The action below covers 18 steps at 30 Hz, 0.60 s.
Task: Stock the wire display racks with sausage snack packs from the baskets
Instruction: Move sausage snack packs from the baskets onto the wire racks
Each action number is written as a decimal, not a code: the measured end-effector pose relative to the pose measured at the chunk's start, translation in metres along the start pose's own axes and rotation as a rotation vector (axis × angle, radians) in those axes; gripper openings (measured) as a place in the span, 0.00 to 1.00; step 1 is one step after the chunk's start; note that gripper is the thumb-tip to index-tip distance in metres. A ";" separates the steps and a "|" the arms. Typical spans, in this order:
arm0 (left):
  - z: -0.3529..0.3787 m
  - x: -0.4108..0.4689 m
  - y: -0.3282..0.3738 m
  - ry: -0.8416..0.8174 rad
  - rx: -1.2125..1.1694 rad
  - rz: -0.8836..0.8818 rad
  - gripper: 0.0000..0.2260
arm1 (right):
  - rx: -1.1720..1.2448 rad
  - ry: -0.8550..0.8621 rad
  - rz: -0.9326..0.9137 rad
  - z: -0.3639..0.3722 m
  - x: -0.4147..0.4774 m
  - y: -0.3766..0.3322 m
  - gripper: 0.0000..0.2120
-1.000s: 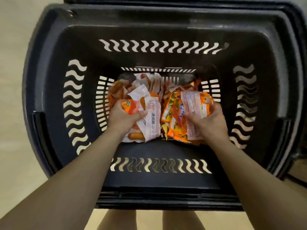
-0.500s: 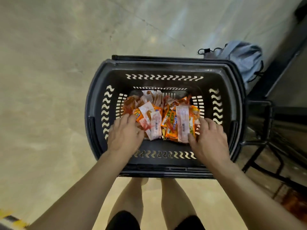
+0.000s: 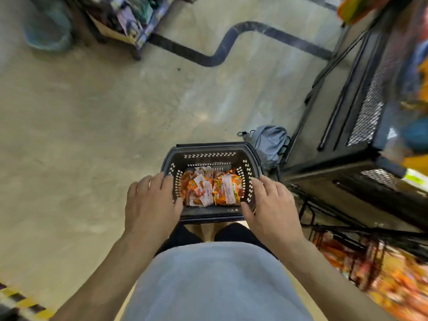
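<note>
A black plastic basket (image 3: pixel 209 155) stands on the floor straight below me, with orange and white sausage snack packs (image 3: pixel 212 188) piled in its bottom. My left hand (image 3: pixel 150 205) hovers over the basket's left side, fingers spread and relaxed, holding nothing. My right hand (image 3: pixel 269 205) hovers over the right side the same way, also holding nothing. A black wire display rack (image 3: pixel 361 258) with orange packs in it stands low at the right, blurred.
A tall black mesh shelf unit (image 3: pixel 361 117) stands to the right. A grey bag (image 3: pixel 268 141) lies on the floor behind the basket. A black hose (image 3: pixel 222 49) snakes across the floor, and another goods rack (image 3: pixel 129 17) stands far left. Yellow-black floor tape (image 3: pixel 18 302) marks the near left corner.
My head has risen, so the basket looks much smaller. Both hands have let go of the packs and lifted out of the basket; the packs lie in it.
</note>
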<state>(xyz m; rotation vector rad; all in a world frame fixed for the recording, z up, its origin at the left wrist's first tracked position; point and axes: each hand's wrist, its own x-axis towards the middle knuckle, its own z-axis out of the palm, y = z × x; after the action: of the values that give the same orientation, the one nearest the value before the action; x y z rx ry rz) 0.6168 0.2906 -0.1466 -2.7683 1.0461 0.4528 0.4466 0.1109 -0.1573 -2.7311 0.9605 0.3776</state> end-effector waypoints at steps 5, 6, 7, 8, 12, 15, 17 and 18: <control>-0.057 -0.024 0.016 0.126 0.009 0.000 0.22 | 0.027 0.160 -0.018 -0.049 -0.026 0.012 0.28; -0.064 -0.026 0.018 0.141 0.005 -0.009 0.22 | 0.024 0.181 -0.008 -0.055 -0.028 0.014 0.29; -0.070 -0.027 0.020 0.158 0.001 -0.012 0.23 | 0.024 0.200 0.002 -0.061 -0.029 0.017 0.30; -0.076 -0.028 0.022 0.174 0.002 -0.010 0.23 | 0.025 0.221 0.009 -0.067 -0.030 0.019 0.31; -0.091 -0.033 0.028 0.233 -0.002 0.018 0.24 | 0.022 0.296 0.058 -0.087 -0.038 0.024 0.31; -0.100 -0.036 0.029 0.252 0.016 0.058 0.25 | 0.015 0.354 0.112 -0.097 -0.049 0.024 0.31; -0.104 -0.039 0.029 0.267 0.020 0.090 0.25 | 0.017 0.383 0.150 -0.099 -0.061 0.023 0.31; -0.106 -0.041 0.029 0.274 0.022 0.110 0.25 | 0.019 0.397 0.172 -0.099 -0.068 0.022 0.31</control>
<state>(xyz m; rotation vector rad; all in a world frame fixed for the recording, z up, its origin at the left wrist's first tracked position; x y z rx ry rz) 0.5925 0.2691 -0.0342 -2.8189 1.2563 0.0723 0.3975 0.1052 -0.0458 -2.7680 1.2905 -0.1568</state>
